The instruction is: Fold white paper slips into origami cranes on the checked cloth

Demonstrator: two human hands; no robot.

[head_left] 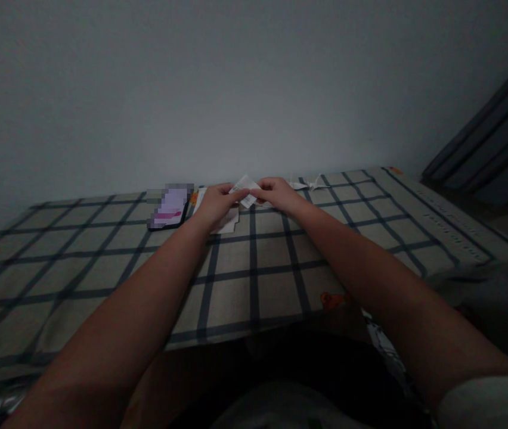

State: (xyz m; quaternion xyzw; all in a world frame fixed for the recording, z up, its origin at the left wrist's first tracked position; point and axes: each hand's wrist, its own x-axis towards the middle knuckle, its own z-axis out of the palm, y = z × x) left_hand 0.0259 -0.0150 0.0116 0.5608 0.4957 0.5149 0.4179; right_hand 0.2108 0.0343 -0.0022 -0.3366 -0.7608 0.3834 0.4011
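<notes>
A small white piece of paper (pixel 247 184), apparently folded, with a corner pointing up, is held above the table between both hands. My left hand (pixel 219 202) pinches its left side with thumb and fingers. On the right side, the thumb and fingers of my right hand (pixel 277 192) are closed on the same paper. Beneath and beside my left hand lie more white paper sheets (pixel 228 224), partly hidden by the hand. Fine details on the paper are too dim to make out.
A phone (pixel 171 205) with a lit screen lies left of the papers. White paper scraps (pixel 314 184) rest behind my right hand. The checked tablecloth (pixel 276 280) covers the table, which meets a pale wall (pixel 254 89). A dark curtain (pixel 491 125) hangs at the right.
</notes>
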